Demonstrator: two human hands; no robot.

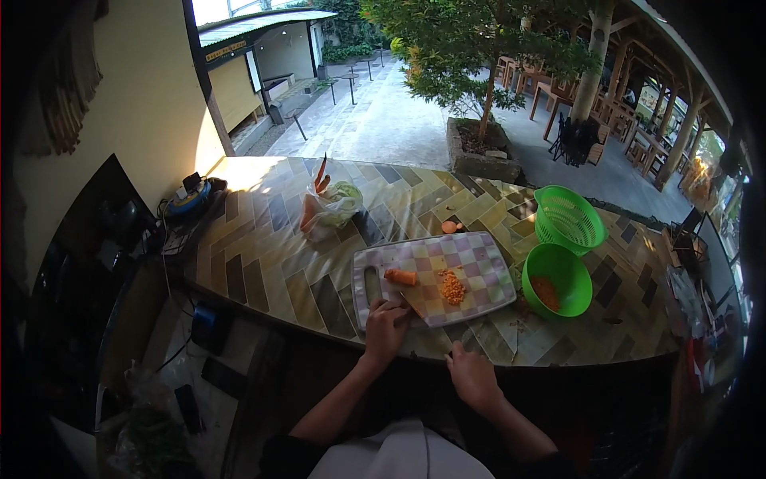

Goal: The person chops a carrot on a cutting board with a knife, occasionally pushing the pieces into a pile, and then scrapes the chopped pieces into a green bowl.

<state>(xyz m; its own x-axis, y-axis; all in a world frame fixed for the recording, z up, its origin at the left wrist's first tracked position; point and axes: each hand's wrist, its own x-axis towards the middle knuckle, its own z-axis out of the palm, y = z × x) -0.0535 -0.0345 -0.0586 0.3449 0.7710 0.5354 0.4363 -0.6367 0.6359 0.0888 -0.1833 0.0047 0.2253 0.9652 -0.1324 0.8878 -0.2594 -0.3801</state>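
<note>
The right hand [472, 375] seems to grip a long-bladed knife [417, 310]; the left hand's [387, 329] curled fingers meet the pink-and-white checkered cutting board [487, 297], their hold unclear. Beyond, the board carries orange chopped bits [452, 288] and a thick orange carrot piece [400, 277].

From here the fingertips of the right hand [472, 371] and whatever they grip are too small to make out. The plastic bag's [333, 206] lower contents look blurred, and the tabletop's [247, 231] left end disappears into shadow.
</note>
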